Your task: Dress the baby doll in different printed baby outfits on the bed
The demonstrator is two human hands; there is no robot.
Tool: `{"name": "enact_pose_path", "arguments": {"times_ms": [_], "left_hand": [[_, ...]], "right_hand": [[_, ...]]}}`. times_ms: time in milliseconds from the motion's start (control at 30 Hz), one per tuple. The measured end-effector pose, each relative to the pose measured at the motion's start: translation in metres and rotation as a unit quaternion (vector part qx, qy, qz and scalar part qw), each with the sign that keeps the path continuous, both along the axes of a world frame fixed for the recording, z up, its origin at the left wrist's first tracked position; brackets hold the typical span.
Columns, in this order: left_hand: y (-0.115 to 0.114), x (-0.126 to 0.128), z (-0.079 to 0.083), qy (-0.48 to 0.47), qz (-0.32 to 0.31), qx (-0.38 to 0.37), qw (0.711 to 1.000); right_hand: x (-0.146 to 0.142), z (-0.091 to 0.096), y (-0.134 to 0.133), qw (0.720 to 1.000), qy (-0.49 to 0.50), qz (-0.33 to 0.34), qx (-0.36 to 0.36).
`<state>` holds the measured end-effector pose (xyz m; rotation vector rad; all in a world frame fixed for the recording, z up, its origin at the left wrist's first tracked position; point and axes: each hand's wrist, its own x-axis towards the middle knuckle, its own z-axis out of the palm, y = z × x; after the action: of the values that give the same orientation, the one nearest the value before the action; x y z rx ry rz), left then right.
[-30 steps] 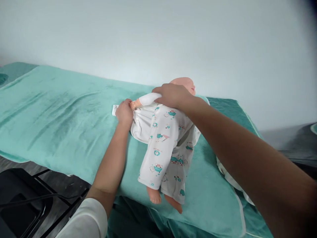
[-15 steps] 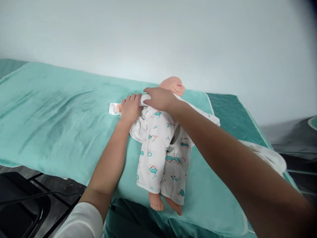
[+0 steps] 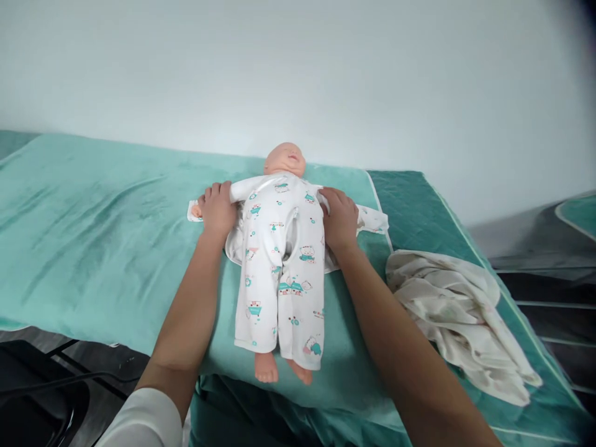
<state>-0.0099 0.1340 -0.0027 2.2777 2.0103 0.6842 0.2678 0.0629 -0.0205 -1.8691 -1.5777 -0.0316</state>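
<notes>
A baby doll lies face up in a white printed outfit, its trousers reaching high up the body and its bare feet showing below. Under it a white top is spread to both sides. My left hand is wrapped over the doll's sleeved arm near the wrist; the doll's small hand shows at the cuff beyond. At the other side of the chest, my right hand has curled fingers on the top, beside its outstretched sleeve. My palm hides what lies beneath those fingers.
A teal blanket covers the table beneath the doll. To the right lies a crumpled cream cloth. A black chair stands at the lower left, and a white wall rises behind the table.
My right hand has left the sleeve near my left hand and crossed to the doll's other side. The view has shifted right, uncovering the cream cloth. My left hand stays on the doll's arm.
</notes>
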Motion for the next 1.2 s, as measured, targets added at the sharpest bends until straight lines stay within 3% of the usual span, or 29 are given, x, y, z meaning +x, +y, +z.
{"name": "enact_pose_path", "arguments": {"times_ms": [133, 267, 367, 433, 567, 700, 967, 1200], "left_hand": [[-0.011, 0.007, 0.014, -0.099, -0.072, 0.047, 0.991], [-0.028, 0.04, 0.048, -0.162, -0.204, 0.035, 0.965], [-0.033, 0.085, 0.073, -0.064, -0.319, -0.019, 0.945], [-0.031, 0.119, 0.085, 0.045, -0.351, -0.044, 0.934], [-0.023, 0.178, 0.092, 0.242, -0.336, -0.132, 0.901], [-0.014, 0.208, 0.08, 0.289, -0.346, -0.119, 0.885], [0.007, 0.228, 0.062, 0.327, -0.313, -0.184, 0.872], [0.006, 0.214, 0.075, 0.338, -0.302, -0.147, 0.879]], "right_hand": [[0.021, -0.005, 0.009, 0.999, 0.033, -0.032, 0.021], [0.043, -0.01, 0.015, 0.993, 0.079, -0.084, -0.016], [0.041, -0.009, 0.016, 0.992, 0.064, -0.093, -0.051], [0.036, -0.007, 0.015, 0.991, 0.066, -0.096, -0.059], [0.033, -0.002, 0.013, 0.99, 0.08, -0.099, -0.064], [0.035, 0.0, 0.013, 0.989, 0.093, -0.089, -0.076], [0.036, 0.005, 0.013, 0.988, 0.075, -0.1, -0.096], [0.048, 0.006, 0.008, 0.98, 0.13, -0.119, -0.09]]}}
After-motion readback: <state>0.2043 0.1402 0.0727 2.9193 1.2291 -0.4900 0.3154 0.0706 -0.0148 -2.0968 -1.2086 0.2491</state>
